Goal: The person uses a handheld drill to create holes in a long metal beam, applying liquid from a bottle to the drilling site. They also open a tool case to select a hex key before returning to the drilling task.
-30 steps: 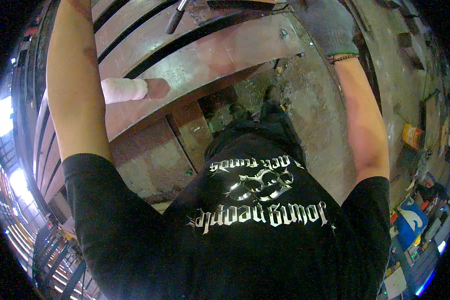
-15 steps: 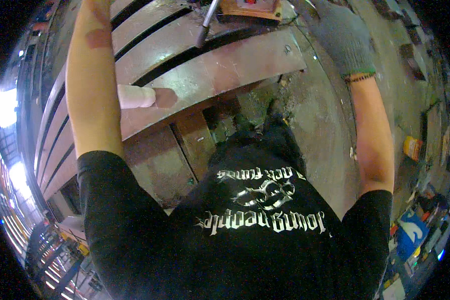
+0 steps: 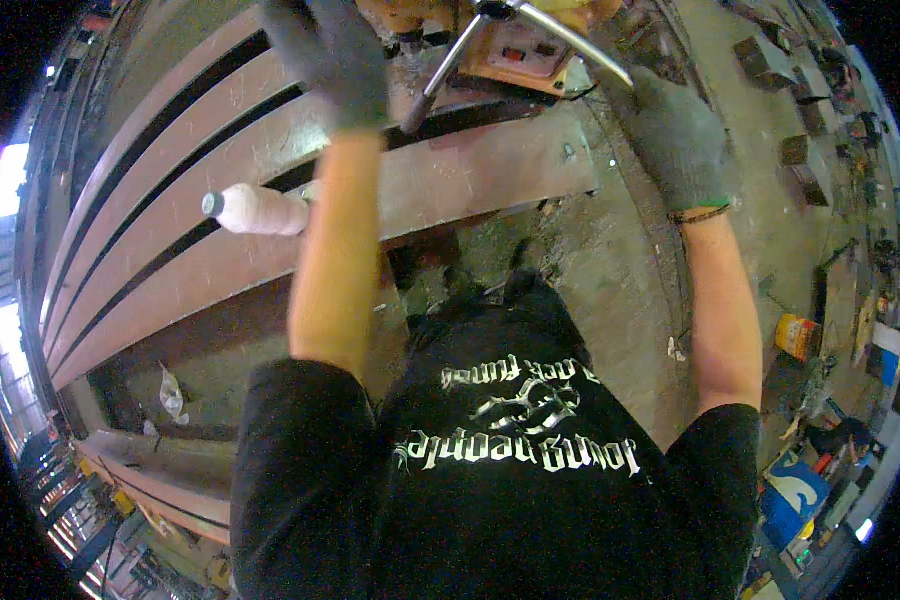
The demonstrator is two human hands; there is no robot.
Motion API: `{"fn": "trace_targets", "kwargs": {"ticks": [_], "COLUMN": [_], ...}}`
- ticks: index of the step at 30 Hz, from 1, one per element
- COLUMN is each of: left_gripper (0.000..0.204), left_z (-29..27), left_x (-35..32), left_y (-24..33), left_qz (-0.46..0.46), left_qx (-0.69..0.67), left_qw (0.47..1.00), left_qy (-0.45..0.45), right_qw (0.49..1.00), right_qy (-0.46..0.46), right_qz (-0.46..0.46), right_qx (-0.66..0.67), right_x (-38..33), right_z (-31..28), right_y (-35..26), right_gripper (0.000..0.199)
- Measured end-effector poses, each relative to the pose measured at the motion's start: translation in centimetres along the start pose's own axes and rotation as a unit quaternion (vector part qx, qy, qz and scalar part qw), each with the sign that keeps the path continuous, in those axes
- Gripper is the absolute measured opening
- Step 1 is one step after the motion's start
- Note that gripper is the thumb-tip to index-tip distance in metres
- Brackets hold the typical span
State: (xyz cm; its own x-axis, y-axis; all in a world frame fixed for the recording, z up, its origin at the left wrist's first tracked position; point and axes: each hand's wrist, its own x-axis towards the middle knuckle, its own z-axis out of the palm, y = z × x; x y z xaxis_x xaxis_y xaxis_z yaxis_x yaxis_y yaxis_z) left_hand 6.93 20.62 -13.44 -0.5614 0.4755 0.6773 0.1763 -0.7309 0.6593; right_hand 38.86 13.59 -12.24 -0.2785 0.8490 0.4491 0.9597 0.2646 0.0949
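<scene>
My right hand point(image 3: 675, 140), in a grey knitted glove with a green cuff edge, is closed around the end of a metal feed handle point(image 3: 575, 45). That handle belongs to an orange-yellow machine point(image 3: 518, 55) at the top edge, which looks like a portable drill; its upper part is cut off. A second handle with a dark grip point(image 3: 422, 105) slants down to the left. My left hand point(image 3: 335, 65), also gloved and smeared by motion, is over the steel bars point(image 3: 420, 185), left of the machine. Its fingers are too blurred to read. Beside my left forearm is a white bottle point(image 3: 260, 210), its cap pointing left.
Long reddish-brown steel bars with dark gaps curve across the left and middle. Dark metal blocks point(image 3: 805, 165) are on the floor at right. Farther down that side are a yellow-and-red container point(image 3: 796, 336) and a blue-and-white item point(image 3: 795, 495). A plastic bag point(image 3: 172, 392) lies at lower left.
My left hand has come into view, its forearm moving right and down. The bottle shows more fully. The machine and my right hand appear lower as the view shifted.
</scene>
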Motion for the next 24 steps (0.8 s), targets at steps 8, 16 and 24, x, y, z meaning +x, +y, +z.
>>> {"fn": "trace_targets", "kwargs": {"ticks": [8,16,24], "left_gripper": [0.061,0.062,0.025], "left_z": [7.5,11.7,2.6], "left_x": [-18.5,-25.5,-10.1], "left_y": [-0.8,-8.9,6.6], "left_qz": [-0.296,-0.162,-0.053], "left_qx": [0.201,0.196,0.318], "left_qw": [0.878,0.902,0.821], "left_qy": [-0.319,-0.349,-0.47], "right_qw": [0.991,0.991,0.99], "right_qy": [-0.126,-0.122,-0.137], "right_qz": [0.048,0.046,0.038], "right_qx": [0.022,0.014,0.023], "right_x": [0.7,0.9,1.0], "right_z": [-1.6,-2.4,-2.1], "right_y": [-1.3,-2.2,-1.7], "right_gripper": [0.041,0.047,0.052]}}
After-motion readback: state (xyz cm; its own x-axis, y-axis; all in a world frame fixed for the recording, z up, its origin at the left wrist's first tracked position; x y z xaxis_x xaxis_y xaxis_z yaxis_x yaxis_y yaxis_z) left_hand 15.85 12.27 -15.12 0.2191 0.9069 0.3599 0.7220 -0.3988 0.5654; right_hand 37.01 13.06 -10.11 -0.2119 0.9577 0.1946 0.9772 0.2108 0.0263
